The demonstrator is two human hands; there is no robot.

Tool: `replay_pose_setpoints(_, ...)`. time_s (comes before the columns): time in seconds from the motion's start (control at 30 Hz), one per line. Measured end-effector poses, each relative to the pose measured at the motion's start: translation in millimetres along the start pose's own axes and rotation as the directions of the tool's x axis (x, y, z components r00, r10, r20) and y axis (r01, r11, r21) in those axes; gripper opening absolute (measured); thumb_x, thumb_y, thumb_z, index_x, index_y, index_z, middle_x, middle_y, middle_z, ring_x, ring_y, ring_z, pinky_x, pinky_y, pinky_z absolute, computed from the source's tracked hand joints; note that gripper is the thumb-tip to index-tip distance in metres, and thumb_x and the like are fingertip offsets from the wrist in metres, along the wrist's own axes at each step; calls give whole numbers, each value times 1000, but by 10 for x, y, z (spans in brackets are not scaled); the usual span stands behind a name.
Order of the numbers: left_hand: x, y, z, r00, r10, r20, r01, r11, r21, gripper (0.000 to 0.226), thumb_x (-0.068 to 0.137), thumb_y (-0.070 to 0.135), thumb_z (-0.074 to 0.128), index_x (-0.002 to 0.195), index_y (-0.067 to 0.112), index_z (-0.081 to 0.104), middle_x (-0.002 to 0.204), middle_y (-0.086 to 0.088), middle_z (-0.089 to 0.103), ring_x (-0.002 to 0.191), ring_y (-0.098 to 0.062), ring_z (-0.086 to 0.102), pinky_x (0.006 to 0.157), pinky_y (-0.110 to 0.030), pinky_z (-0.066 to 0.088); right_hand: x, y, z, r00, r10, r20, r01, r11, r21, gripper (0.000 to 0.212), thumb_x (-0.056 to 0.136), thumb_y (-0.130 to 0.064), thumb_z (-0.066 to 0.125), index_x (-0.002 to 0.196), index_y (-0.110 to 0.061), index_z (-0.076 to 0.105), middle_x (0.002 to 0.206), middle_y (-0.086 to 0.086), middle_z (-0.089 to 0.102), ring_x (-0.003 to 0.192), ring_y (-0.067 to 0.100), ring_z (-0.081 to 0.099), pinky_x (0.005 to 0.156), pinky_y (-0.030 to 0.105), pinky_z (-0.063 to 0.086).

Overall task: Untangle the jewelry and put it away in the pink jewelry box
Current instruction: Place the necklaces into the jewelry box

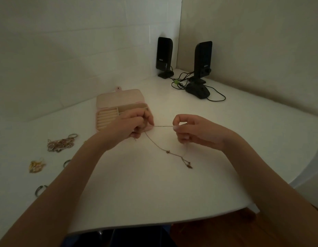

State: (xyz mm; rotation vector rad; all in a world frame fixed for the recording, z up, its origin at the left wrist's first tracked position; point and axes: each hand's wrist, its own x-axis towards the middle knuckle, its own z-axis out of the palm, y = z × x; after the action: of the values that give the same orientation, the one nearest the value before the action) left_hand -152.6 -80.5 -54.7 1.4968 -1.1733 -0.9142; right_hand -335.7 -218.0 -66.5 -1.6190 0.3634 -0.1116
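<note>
A thin gold chain necklace [159, 147] is stretched taut between my two hands above the white table [145, 193]. My left hand [135, 123] pinches one end in front of the open pink jewelry box [108, 120]. My right hand [192, 130] pinches the chain about a hand's width to the right. The rest of the chain hangs down onto the table and ends in small charms near the middle. A tangled pile of jewelry [61, 143] lies left of the box.
Gold earrings [36, 165] and two dark rings [66, 163] [39, 189] lie at the left. Two black speakers [164, 56] [202, 59], a black mouse [198, 90] and cables occupy the far corner. The table's edge curves at the right and front.
</note>
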Motion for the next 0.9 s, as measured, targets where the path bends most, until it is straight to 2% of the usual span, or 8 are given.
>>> replay_pose_setpoints(0.07,-13,27,-9,1000,4,-13,-4,1000,14,23,68,5,40,79,6,61,54,4,35,44,-4,29,42,-16,28,7,4,-18,1000,6,-1,-6,1000,-23,9,93,-11,54,87,-9,48,61,-1,30,56,13,28,55,22,30)
replay_pose_setpoints(0.17,8,59,-78,991,35,-133,-29,999,43,40,78,-10,31,79,10,66,47,11,39,43,-3,31,38,-13,26,13,26,-52,997,1,-71,-18,973,-228,9,87,-14,64,91,-10,57,61,-1,39,55,11,32,56,21,29)
replay_pose_setpoints(0.3,59,81,-225,980,21,-197,-96,919,-382,52,76,-10,22,69,13,68,54,2,36,42,-7,26,39,-17,24,34,-23,-13,997,7,-72,-41,877,-480,22,81,-29,72,102,-24,68,55,-5,33,52,11,27,50,21,22)
replay_pose_setpoints(0.43,51,90,-226,986,31,-162,-116,828,-548,48,79,-8,20,71,10,63,53,1,35,41,-7,25,41,-17,20,114,-21,125,999,-2,-49,-27,818,-575,16,79,-34,74,93,-28,75,49,-4,34,47,10,24,47,21,22)
replay_pose_setpoints(0.53,64,72,-265,983,19,-181,-118,820,-559,48,79,-7,20,68,9,64,52,2,34,41,-7,25,40,-16,21,140,14,133,990,-120,-80,62,857,-511,9,82,-33,70,84,-26,77,56,12,32,52,15,23,49,22,25)
replay_pose_setpoints(0.67,93,51,-313,966,-44,-253,-86,873,-480,42,76,-9,20,72,6,59,50,2,32,40,-7,22,38,-14,20,91,17,26,980,-129,-154,61,922,-382,9,84,-27,68,85,-23,76,52,0,27,50,10,22,47,19,23)
replay_pose_setpoints(0.8,125,29,-306,961,-106,-257,15,943,-333,41,79,-12,18,78,4,56,45,5,28,36,-4,21,38,-14,18,105,44,-41,940,-141,-312,54,960,-274,12,88,-23,63,86,-18,73,56,-13,52,52,0,40,52,19,28)
replay_pose_setpoints(0.9,133,-22,-317,966,-104,-237,45,970,-240,42,83,-11,20,83,3,60,46,9,25,37,-3,20,37,-15,17,138,54,-82,898,-113,-424,68,990,-121,11,88,-22,61,81,-19,69,81,-8,64,77,3,53,68,23,38)
